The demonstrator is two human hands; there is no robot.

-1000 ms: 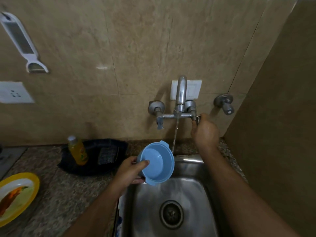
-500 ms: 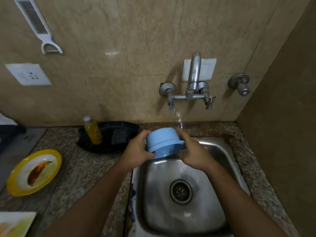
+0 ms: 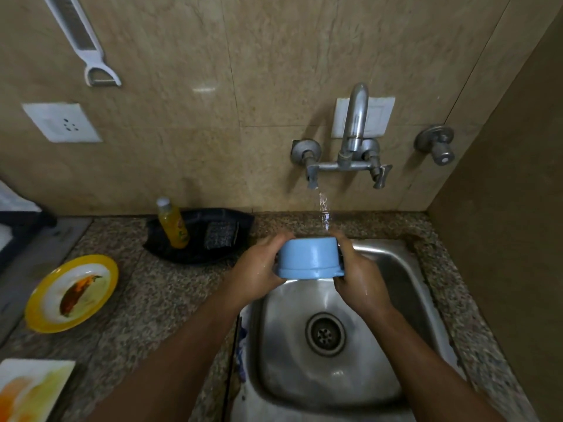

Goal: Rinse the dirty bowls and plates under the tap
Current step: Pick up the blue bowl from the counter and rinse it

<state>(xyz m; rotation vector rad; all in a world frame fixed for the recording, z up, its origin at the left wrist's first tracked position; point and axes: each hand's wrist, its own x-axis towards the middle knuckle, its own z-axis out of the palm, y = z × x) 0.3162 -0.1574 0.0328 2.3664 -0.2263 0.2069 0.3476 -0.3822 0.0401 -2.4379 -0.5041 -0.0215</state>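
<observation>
A: While water runs from the tap (image 3: 353,141), the blue bowl (image 3: 310,257) is held over the back edge of the sink (image 3: 396,269), just under the stream. First rinse step is judged to be in hand.

B: Grip state?

A: Bowl is clamped from both sides. Left hand (image 3: 259,269) is curled round the left wall, right hand (image 3: 356,275) round the right wall. Both hands look wet. Bowl is tipped, outer wall and base rim turned toward the camera, so the inside is not seen.

B: Is water landing in it?

A: Cannot be told. The stream drops behind the far rim near the right fingertips; the contact point is hidden by the bowl.

B: What's left?

A: A yellow plate (image 3: 71,292) with food residue sits on the tabletop (image 3: 170,300), well apart to the left. A white plate (image 3: 33,388) with orange smears is cut by the bottom-left corner. Neither is judged rinsed yet. Task is judged early.

B: Next move needs?

A: Bowl probably has to be rotated so the opening is brought under the stream, then turned so all walls are wetted. A firm hold is needed: wet plastic, wet hands, slip risk. One hand would need freeing if residue has to be rubbed off.
</observation>
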